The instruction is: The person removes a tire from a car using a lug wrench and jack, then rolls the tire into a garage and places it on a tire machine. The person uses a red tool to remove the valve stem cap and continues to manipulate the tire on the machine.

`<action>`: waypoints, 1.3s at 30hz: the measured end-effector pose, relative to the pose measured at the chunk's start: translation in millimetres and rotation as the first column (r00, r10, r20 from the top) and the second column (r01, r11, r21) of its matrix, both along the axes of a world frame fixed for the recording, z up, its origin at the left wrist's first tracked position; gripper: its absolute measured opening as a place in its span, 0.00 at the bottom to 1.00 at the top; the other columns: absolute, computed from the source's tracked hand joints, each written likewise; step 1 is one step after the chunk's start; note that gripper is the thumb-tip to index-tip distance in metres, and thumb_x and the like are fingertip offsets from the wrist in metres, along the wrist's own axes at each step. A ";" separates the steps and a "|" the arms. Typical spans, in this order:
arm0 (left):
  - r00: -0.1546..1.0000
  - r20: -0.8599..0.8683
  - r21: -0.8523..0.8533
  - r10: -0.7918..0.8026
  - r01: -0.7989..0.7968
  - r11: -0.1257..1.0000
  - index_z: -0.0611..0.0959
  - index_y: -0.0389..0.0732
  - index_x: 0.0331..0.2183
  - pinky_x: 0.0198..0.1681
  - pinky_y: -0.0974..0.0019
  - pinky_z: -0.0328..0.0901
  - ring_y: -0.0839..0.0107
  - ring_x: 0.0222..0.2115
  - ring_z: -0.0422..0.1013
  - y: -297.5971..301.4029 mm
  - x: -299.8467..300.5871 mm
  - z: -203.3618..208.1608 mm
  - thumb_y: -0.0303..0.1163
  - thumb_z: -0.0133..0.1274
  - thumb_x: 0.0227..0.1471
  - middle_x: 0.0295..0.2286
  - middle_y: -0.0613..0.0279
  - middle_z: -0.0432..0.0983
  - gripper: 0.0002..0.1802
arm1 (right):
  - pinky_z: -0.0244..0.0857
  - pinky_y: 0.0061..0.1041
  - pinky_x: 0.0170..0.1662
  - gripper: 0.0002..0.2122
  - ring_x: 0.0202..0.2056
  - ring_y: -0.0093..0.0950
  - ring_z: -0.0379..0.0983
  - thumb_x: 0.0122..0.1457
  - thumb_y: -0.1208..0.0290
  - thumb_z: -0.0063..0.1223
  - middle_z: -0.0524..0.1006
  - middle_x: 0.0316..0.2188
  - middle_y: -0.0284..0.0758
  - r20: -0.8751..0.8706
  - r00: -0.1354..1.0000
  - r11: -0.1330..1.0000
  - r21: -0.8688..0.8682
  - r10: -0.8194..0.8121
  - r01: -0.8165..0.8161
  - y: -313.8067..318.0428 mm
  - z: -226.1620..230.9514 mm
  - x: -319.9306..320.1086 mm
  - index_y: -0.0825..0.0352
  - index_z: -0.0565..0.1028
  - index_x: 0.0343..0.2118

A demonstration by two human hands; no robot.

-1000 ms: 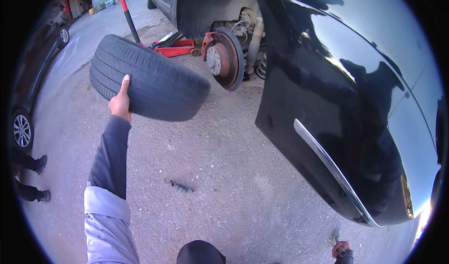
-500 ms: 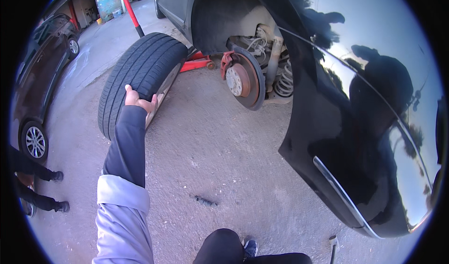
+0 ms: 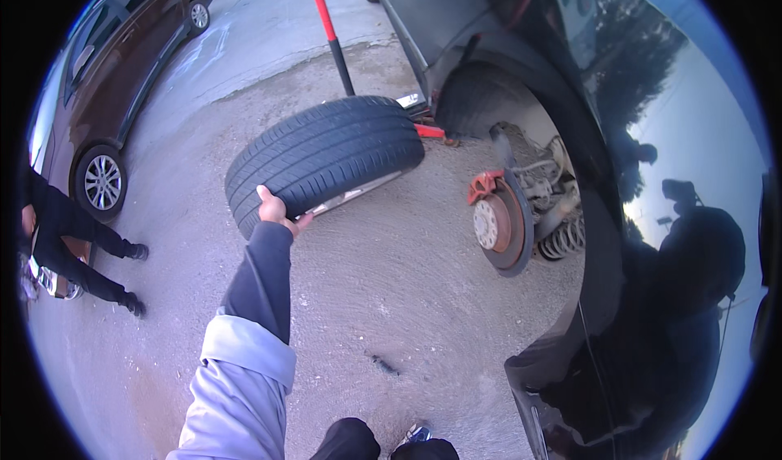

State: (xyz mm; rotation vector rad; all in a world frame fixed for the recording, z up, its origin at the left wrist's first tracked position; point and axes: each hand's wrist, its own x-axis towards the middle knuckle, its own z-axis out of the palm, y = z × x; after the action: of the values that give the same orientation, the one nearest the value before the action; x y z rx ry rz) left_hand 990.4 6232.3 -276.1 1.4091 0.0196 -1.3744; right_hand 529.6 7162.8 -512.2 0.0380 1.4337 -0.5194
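Observation:
My left hand (image 3: 279, 212) grips the near lower edge of a car wheel (image 3: 326, 150). Its thumb lies on the black tread, and its fingers curl round toward the side where a strip of pale rim shows. The wheel leans well over, its tread facing up toward me. To its right, apart from it, is the bare hub and rusty brake disc (image 3: 513, 228) with a red caliper (image 3: 486, 185), inside the wheel arch of a black car (image 3: 562, 110). My right hand is out of view.
Behind the wheel rises a red and black jack handle (image 3: 330, 36). A small dark piece (image 3: 384, 365) lies on the ground near my feet. At left, a person in dark trousers (image 3: 81, 244) is beside a parked brown car (image 3: 134, 52). A coil spring (image 3: 564, 240) shows behind the disc.
The wheel has tipped further over on its side, with my left hand still on it. My view has shifted, so the wheel and black car sit further right. The hammer-like tool has left the picture.

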 end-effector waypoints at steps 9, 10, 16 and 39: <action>0.956 0.023 0.108 -0.292 0.288 0.952 0.63 0.32 0.69 0.54 0.31 0.71 0.40 0.48 0.76 -27.0 96.3 -0.4 0.81 0.36 0.61 0.59 0.37 0.71 0.61 | 0.77 0.32 0.40 0.26 0.41 0.30 0.81 0.72 0.53 0.57 0.82 0.47 0.45 -0.411 0.903 0.936 -0.253 0.125 -0.244 -603.9 152.2 132.7 0.71 0.71 0.61; 0.965 0.028 0.105 -0.262 0.257 0.961 0.65 0.27 0.67 0.56 0.31 0.71 0.40 0.50 0.79 -29.1 105.9 -0.8 0.81 0.37 0.61 0.59 0.37 0.73 0.63 | 0.77 0.36 0.43 0.30 0.45 0.35 0.81 0.72 0.50 0.56 0.80 0.51 0.49 -0.387 0.920 0.961 -0.225 0.062 -0.160 -665.3 167.0 159.2 0.70 0.67 0.65; 0.935 -0.065 0.227 -0.348 0.353 0.908 0.63 0.30 0.68 0.59 0.27 0.67 0.40 0.54 0.77 -37.0 184.1 -11.4 0.78 0.39 0.64 0.61 0.39 0.73 0.59 | 0.62 0.60 0.66 0.50 0.69 0.50 0.64 0.65 0.31 0.52 0.62 0.72 0.53 -0.176 0.884 0.880 -0.294 -0.433 0.373 -877.3 221.1 297.1 0.65 0.50 0.77; 0.139 0.941 0.232 -0.310 0.404 0.885 0.62 0.22 0.67 0.73 0.40 0.49 0.33 0.68 0.55 -87.8 226.3 100.1 0.47 0.65 0.59 0.67 0.26 0.56 0.50 | 0.71 0.26 0.59 0.53 0.55 0.31 0.80 0.66 0.50 0.67 0.82 0.53 0.50 -0.261 0.826 0.810 -0.198 0.500 -0.552 -1047.5 338.6 505.6 0.95 0.46 0.69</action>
State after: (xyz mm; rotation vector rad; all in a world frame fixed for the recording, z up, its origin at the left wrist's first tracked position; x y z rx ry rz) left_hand 1216.8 6144.5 -176.1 2.0788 -1.3114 -0.5414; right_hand 1035.3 6115.2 -173.6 -0.6356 1.4751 -0.2460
